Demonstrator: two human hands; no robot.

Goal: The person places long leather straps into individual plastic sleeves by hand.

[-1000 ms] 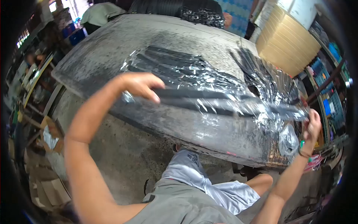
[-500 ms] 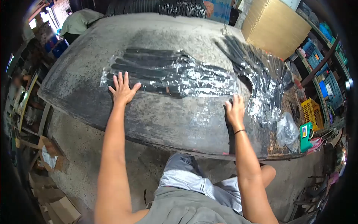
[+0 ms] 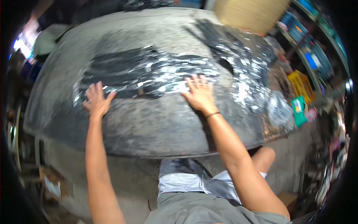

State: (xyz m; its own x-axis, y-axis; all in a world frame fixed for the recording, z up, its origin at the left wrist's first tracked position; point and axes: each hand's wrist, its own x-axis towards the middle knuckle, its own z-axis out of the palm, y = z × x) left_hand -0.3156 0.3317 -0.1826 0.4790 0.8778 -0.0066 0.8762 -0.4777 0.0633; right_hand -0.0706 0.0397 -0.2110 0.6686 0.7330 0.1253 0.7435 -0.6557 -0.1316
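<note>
Long black strips in clear, shiny plastic wrapping (image 3: 126,71) lie side by side across the worktable (image 3: 149,127); their exact kind is not clear. At the near left end of this row, my left hand (image 3: 97,100) rests with its fingers spread on the wrapping. My right hand (image 3: 200,93), a dark band at its wrist, lies flat with fingers apart on the near edge toward the right end. Neither hand grips anything. To the right, a second heap of black wrapped strips (image 3: 246,71) fans out at an angle. Motion blurs the view.
A large cardboard box (image 3: 250,15) stands at the back right. Near the table's right corner are a crumpled clear plastic bag (image 3: 279,108) and a green item with a label (image 3: 299,111). Beyond them stand a yellow crate (image 3: 301,86) and shelves with blue baskets (image 3: 322,61).
The view has swung, shifting the scene leftward. My right hand has moved left along the near edge of the wrapped strips and onto the plastic. My left hand stays at the left end.
</note>
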